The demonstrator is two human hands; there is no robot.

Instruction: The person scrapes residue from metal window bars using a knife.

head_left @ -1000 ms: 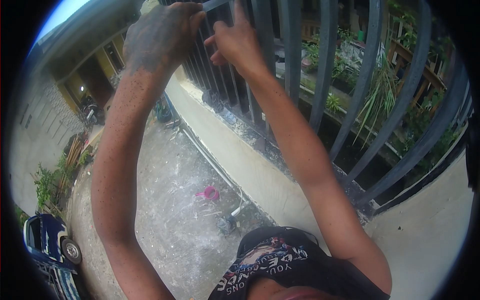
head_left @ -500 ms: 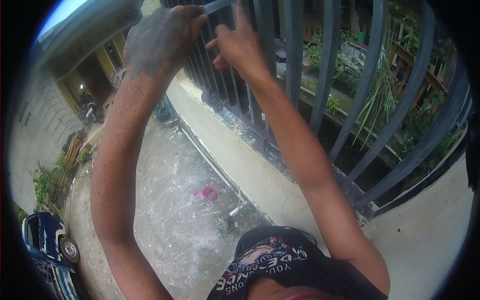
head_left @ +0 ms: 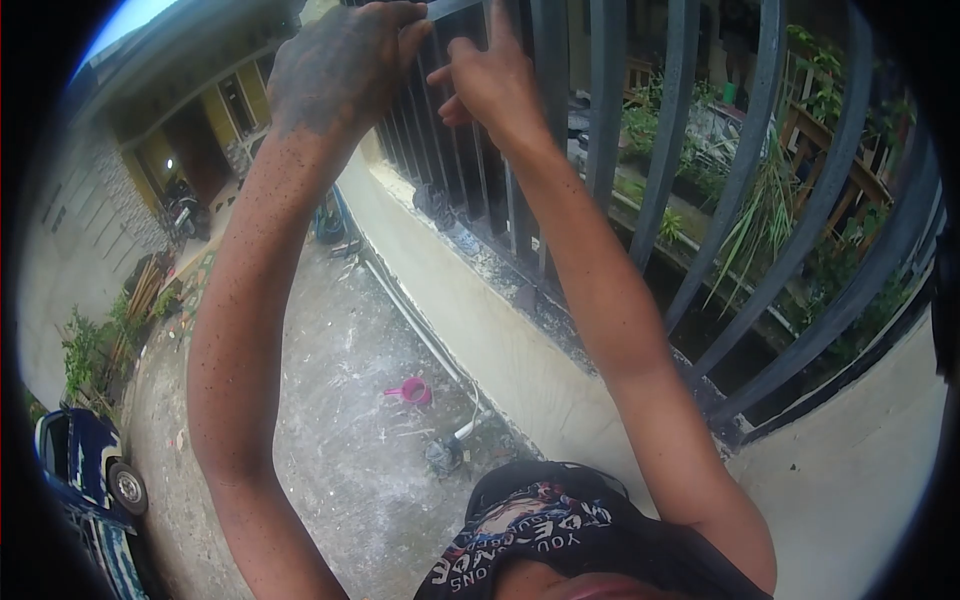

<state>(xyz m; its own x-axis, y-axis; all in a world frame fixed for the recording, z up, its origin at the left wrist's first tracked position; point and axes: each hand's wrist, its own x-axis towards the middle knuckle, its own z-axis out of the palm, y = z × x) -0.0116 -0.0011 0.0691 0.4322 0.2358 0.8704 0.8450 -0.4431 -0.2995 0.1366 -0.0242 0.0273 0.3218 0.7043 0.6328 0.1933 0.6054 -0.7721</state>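
Note:
My left hand [head_left: 340,75], its back smeared dark grey, is raised at the top with fingers closed. A pale grey strip [head_left: 450,8] reaches from these fingers towards my right hand; I cannot tell what is inside the grip. Beside the grey metal fence [head_left: 603,110], my right hand [head_left: 490,85] points its index finger up along a bar, with the thumb out and the other fingers loosely bent. That fingertip runs past the top edge. Dark specks dot my left forearm.
Below the fence runs a cream wall [head_left: 480,345] with a rough ledge. On the concrete ground lie a pink dipper [head_left: 411,391], a pale pipe [head_left: 415,325] and a crumpled clear bag [head_left: 443,455]. A blue vehicle [head_left: 90,470] stands at lower left. Plants [head_left: 760,215] grow behind the bars.
Both hands appear slightly further right and my right hand slightly lower, while the whole scene has shifted a little with the camera. The hand poses stay much the same.

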